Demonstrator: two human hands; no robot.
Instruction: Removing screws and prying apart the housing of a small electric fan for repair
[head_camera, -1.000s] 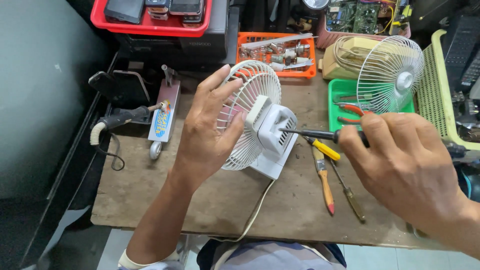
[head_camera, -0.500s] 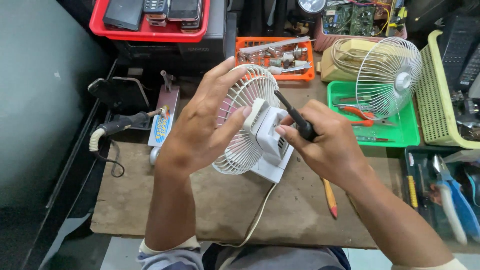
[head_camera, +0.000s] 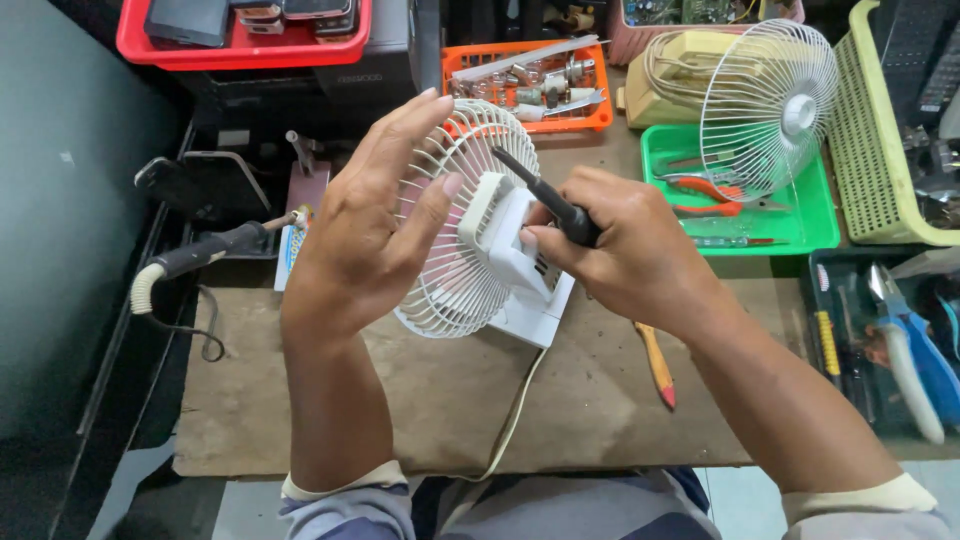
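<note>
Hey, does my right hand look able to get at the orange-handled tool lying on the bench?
Probably yes. The orange-handled tool lies uncovered on the brown mat just under the right hand. But that hand grips a black screwdriver against the white fan, so its fingers are occupied.

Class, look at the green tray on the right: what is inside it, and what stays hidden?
Inside the green tray lie red-handled pliers and a thin screwdriver-like tool. A loose white fan grille stands over the tray's back part, so whatever lies behind its mesh cannot be made out clearly.
</note>
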